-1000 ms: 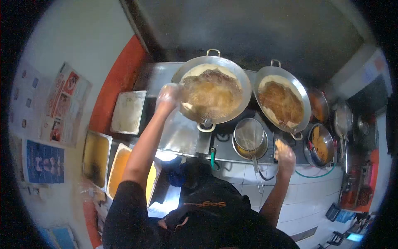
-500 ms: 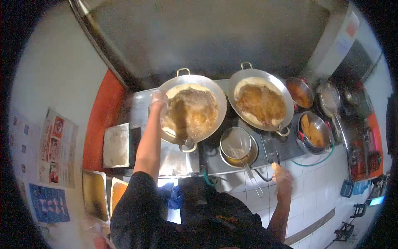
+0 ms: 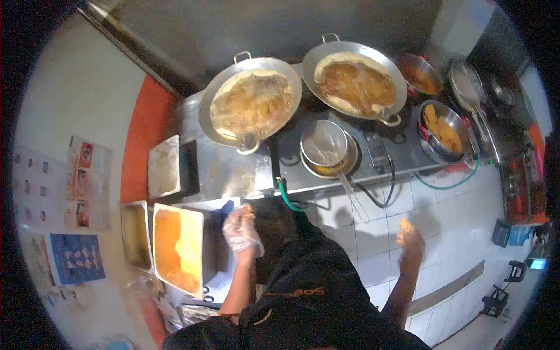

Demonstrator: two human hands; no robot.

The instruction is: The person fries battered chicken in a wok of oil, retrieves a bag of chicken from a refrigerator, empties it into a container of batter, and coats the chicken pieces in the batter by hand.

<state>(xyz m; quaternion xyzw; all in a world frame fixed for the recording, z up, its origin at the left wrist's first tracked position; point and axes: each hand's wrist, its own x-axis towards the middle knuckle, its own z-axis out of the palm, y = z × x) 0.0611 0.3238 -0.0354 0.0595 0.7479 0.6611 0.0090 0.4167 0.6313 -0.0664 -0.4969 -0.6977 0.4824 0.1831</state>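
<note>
Drawn back from the rim of the left wok since the earlier frame, the gloved left hand is now just beside the deep pan of orange and yellow contents, which lies toward 9 o'clock from it, long axis roughly 12 to 6; the right hand is well apart, toward 3. The left fingers are curled, brownish at the tips, and the right ones bent with pale yellow stuff; whether either grips a piece cannot be told. Farther out, the right wok stands toward 1 o'clock.
</note>
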